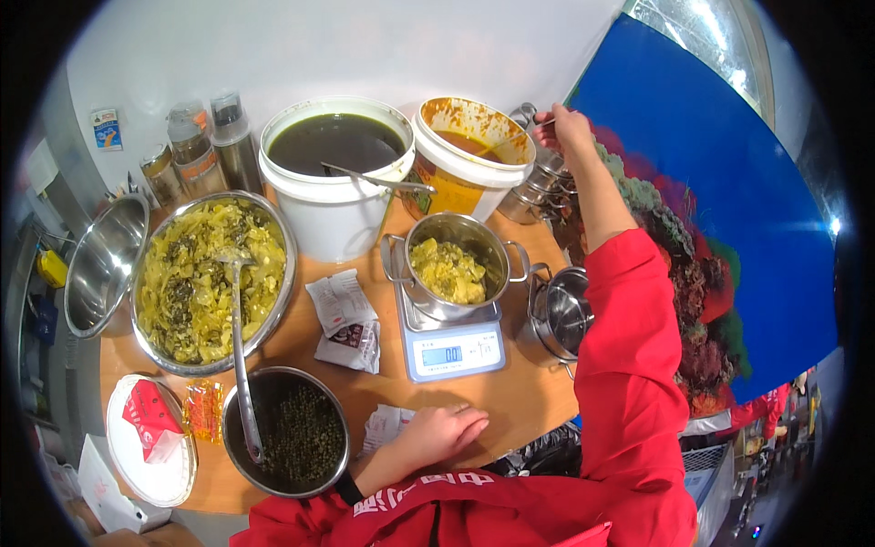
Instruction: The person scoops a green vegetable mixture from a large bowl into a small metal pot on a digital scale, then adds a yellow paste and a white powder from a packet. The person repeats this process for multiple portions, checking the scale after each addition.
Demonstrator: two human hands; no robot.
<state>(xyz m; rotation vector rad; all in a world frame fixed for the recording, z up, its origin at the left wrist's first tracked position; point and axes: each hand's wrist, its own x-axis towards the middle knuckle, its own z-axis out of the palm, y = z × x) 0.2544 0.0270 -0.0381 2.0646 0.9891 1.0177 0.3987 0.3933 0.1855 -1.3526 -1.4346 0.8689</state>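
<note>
My right hand (564, 130) grips the thin handle of a metal ladle (506, 141) at the rim of a white bucket (472, 191) of orange-red oil or sauce. My left hand (444, 431) lies with curled fingers at the table's near edge, by a white paper packet (386, 425). Between them a digital scale (451, 352) carries a two-handled steel pot (454, 311) with chopped yellow-green pickled vegetables (448, 271) in it. Left of the orange bucket stands a larger white bucket (331, 219) of dark liquid, a metal utensil (383, 181) across its rim.
At left, a steel basin (290, 273) of pickled greens holds a long spoon (239, 328); a bowl of green peppercorns (304, 434) sits below. Nested steel pots (564, 311) stand right of the scale, more pots (533, 191) behind. Packets (345, 321), spice jars (195, 157) and an empty basin (109, 263) are leftward.
</note>
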